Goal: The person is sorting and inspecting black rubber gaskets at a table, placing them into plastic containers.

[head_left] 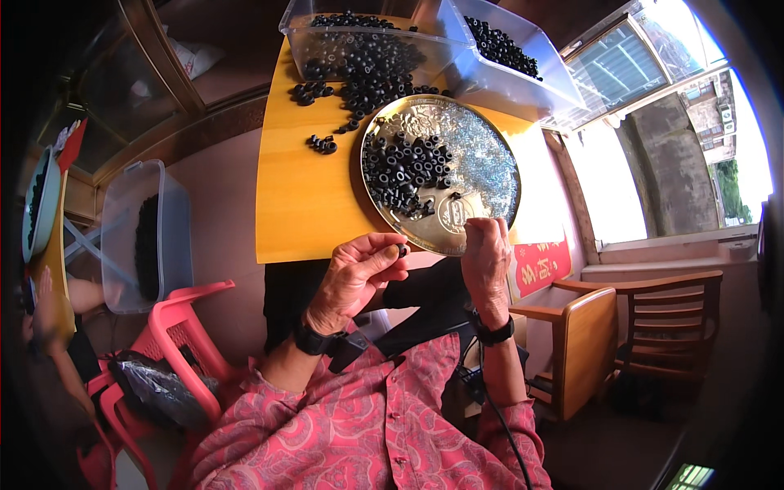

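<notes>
Two hands in view, both the person's own. Left hand [359,273] up near the table edge, thumb & forefinger pinched together on one small black ring [402,250]; ring sits right at the fingertips, just off the near rim of the round metal tray [490,155]. Right hand [486,253] beside it, fingers curled shut at the tray's near rim; whether anything's inside that curl, can't tell. One dark wristband on each wrist, so 2.

Count of containers: 1 metal tray, 2 clear plastic bins at the far end of the table, 1 more clear tub off to the left on a pink plastic chair [184,335].

Contents: the tray holds a heap of black rings [404,167] on its left half, too many to count, right half bare & shiny. Left clear bin [327,37] is tipped, black rings spilling out onto the yellow table [302,196] in a loose pile [367,77]. Right clear bin [531,77] has a dark batch of the same rings at its far end. 2 small stray clusters on the tabletop left of the tray, one near the bin, one lower [322,144].

Tub at left [135,237] has a dark mass inside, same kind probably, too blurred to say. Wooden chair [645,327] to the right, near the window.
</notes>
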The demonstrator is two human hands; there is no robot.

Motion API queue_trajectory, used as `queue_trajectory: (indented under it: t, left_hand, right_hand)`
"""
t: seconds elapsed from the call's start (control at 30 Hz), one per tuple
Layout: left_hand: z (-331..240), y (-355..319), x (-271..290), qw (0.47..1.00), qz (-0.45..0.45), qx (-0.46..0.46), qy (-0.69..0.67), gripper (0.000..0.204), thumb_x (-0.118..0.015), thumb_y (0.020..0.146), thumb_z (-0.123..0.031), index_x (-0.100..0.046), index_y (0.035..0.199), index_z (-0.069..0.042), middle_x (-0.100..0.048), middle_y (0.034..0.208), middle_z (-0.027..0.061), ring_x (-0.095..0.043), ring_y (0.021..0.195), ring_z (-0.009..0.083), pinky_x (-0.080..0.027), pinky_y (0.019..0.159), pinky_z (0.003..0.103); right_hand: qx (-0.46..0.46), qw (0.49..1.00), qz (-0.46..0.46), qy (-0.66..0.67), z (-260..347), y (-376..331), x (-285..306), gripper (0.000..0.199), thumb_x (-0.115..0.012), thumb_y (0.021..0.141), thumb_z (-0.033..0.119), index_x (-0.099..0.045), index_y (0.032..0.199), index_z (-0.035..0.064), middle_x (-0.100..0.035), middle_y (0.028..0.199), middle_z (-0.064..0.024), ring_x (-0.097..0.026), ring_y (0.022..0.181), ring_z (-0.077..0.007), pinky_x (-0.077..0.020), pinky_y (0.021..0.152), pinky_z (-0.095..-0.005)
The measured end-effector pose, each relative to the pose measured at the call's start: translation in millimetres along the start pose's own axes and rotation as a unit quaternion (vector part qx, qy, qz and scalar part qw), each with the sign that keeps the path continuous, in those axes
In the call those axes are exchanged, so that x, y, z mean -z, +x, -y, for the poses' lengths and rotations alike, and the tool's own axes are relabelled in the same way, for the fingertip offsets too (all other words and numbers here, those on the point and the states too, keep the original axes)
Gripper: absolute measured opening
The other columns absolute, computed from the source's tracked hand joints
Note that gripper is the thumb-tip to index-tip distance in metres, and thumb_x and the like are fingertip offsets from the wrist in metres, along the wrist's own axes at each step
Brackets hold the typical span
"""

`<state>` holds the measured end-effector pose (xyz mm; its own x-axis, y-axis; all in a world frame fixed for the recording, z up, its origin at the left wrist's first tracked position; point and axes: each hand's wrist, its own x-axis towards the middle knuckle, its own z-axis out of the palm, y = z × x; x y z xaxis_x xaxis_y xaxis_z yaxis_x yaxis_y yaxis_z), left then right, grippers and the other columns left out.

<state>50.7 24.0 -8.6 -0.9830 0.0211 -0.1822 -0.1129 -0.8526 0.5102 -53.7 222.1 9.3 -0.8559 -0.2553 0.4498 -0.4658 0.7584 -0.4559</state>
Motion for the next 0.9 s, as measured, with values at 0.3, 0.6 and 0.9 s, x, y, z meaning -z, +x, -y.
queue_trajectory:
  t: [0.3, 0.6, 0.9]
  left_hand:
    - [-1, 0, -7, 1.000, -0.008, 0.015, -0.020, 0.023, -0.060, 0.094, -0.008, -0.062, 0.116, 0.001, -0.069, 0.099, 0.0120, -0.069, 0.083, 0.0171, -0.059, 0.076, 0.030]
    - [1, -1, -7, 1.000, -0.004, 0.017, 0.008, 0.021, -0.062, 0.094, -0.011, -0.064, 0.112, 0.000, -0.069, 0.093, 0.0076, -0.069, 0.082, 0.0141, -0.060, 0.074, 0.028]
    - [1, -5, -5, 0.996, 0.002, 0.010, 0.088, 0.020, -0.061, 0.094, -0.008, -0.064, 0.110, 0.002, -0.069, 0.092, 0.0086, -0.069, 0.077, 0.0146, -0.058, 0.074, 0.026]
  right_hand:
    - [-0.035, 0.965, 0.153, 0.212, 64, -12, 34, 0.006, -0.060, 0.088, 0.001, -0.056, 0.093, 0.0015, -0.055, 0.081, -0.0129, -0.060, 0.071, -0.0296, -0.0473, 0.062, -0.0362]
    - [0.042, 0.957, 0.179, 0.225, 71, -17, 28, 0.009, -0.061, 0.087, 0.001, -0.057, 0.094, 0.0025, -0.055, 0.084, -0.0136, -0.060, 0.074, -0.0327, -0.0484, 0.062, -0.0389]
    - [0.070, 0.957, 0.196, 0.204, 71, -18, 30, 0.010, -0.063, 0.087, 0.003, -0.056, 0.094, 0.0028, -0.055, 0.084, -0.0136, -0.060, 0.072, -0.0336, -0.0484, 0.061, -0.0401]
